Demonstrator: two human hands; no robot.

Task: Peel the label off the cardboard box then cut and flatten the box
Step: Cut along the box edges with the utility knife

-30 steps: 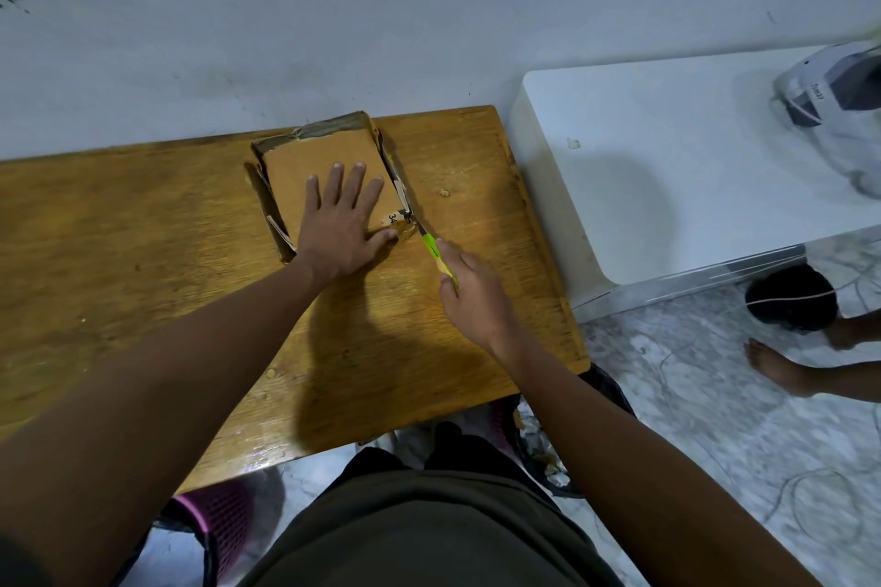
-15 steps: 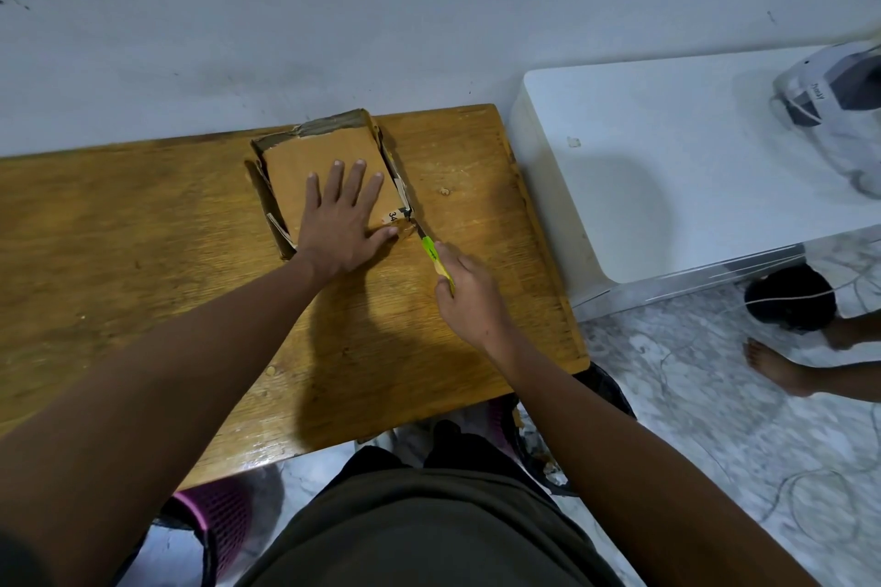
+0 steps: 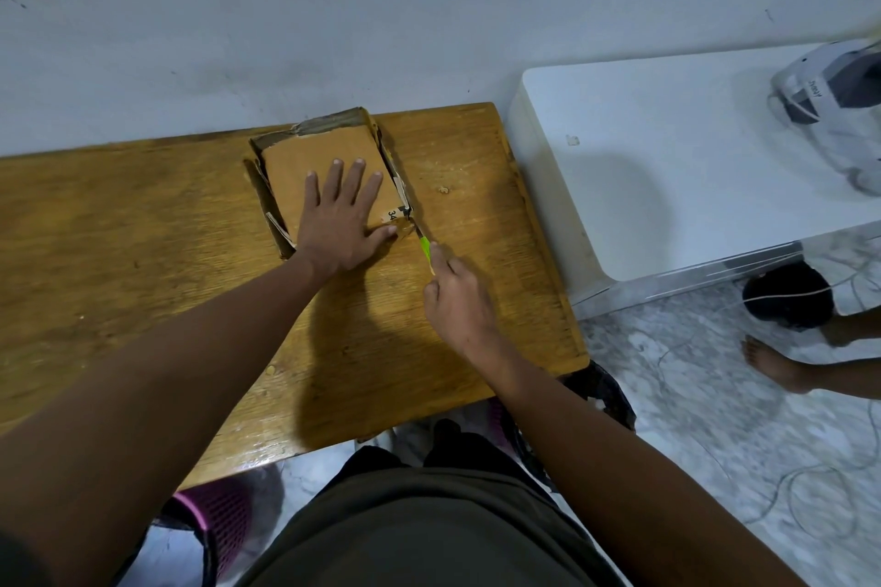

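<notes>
The cardboard box [image 3: 329,157] lies at the counter [image 3: 143,229] back edge. Left hand [image 3: 341,217] presses it, fingers straight. Right hand [image 3: 457,296] grips a green-handled cutter [image 3: 424,245] at the near-right corner. Cardboard judged light, stiff, liable to slide; hold by flat pressure.

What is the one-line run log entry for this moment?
left hand: presses cardboard box flat on table | right hand: grips green cutter, blade at box corner | step: cutting
</notes>
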